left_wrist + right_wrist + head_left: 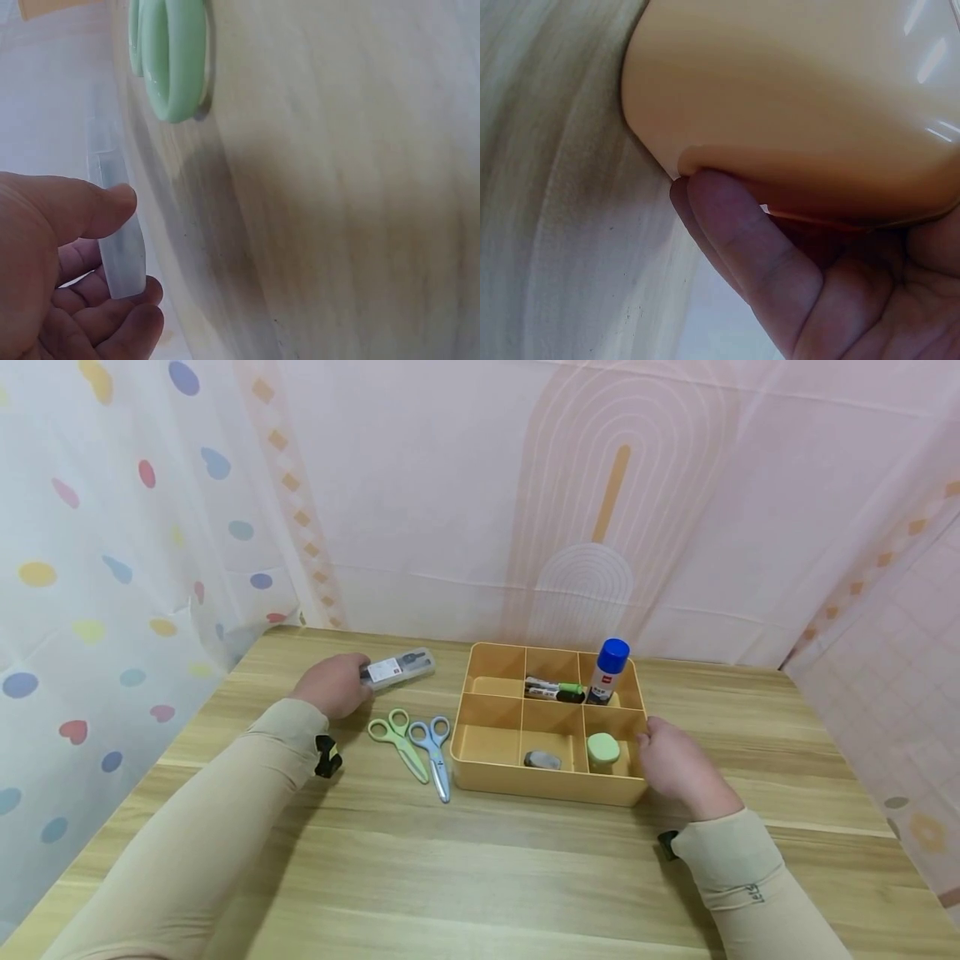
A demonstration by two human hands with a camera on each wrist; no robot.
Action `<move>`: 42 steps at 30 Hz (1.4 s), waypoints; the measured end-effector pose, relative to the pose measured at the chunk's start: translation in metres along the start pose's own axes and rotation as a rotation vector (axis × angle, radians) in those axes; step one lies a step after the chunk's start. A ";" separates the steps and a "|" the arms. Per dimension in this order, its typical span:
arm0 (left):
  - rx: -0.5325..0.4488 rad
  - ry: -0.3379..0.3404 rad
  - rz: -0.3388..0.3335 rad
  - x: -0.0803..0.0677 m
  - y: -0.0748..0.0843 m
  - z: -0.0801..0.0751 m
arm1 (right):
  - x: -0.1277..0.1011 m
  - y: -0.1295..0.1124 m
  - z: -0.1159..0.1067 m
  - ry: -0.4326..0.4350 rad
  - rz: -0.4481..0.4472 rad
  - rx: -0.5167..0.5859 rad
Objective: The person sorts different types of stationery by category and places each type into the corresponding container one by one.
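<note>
My left hand [335, 686] pinches the near end of a translucent plastic case [401, 667] with a white label and a dark item inside. In the left wrist view, the thumb [112, 210] lies on one face of that case and the fingers curl behind it. My right hand [678, 766] grips the right wall of a yellow divided organizer box [551, 785], thumb at the rim, fingers [739, 225] against the outside. Green-handled scissors [400, 742] and blue-handled scissors [432, 752] lie between the left hand and the box.
The box's compartments hold markers [553, 690], a blue-capped glue bottle [606, 672], a grey oval item [542, 760] and a pale green rounded item [602, 748]. Wood-grain table [450, 877] spreads in front. Patterned curtains [420, 485] hang behind and at both sides.
</note>
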State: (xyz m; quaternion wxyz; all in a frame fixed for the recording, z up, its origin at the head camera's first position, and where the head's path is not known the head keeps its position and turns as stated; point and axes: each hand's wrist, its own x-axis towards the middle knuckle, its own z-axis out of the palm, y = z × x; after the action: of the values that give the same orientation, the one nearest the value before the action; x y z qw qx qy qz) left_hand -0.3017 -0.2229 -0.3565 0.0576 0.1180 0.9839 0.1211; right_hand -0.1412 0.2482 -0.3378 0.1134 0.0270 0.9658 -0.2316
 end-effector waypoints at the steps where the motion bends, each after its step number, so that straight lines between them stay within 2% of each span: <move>1: -0.002 0.007 0.001 0.000 0.000 0.000 | 0.000 0.000 0.000 0.001 0.000 0.004; 9: -0.017 0.069 0.035 -0.003 0.009 -0.006 | 0.001 0.000 0.001 0.003 0.001 0.007; 26: -0.081 0.098 0.085 -0.008 0.033 -0.012 | 0.000 -0.002 0.000 -0.013 0.019 0.018; 36: -0.110 0.124 0.187 -0.013 0.053 -0.015 | 0.001 0.000 0.001 -0.016 0.018 0.019; 42: -0.129 0.124 0.210 -0.017 0.066 -0.015 | 0.001 0.000 0.001 -0.009 0.013 0.012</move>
State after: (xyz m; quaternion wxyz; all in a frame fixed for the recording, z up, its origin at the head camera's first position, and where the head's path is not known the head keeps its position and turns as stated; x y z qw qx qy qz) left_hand -0.2729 -0.1686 -0.3236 -0.0090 0.2084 0.9581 0.1965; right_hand -0.1417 0.2475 -0.3387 0.1191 0.0330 0.9636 -0.2370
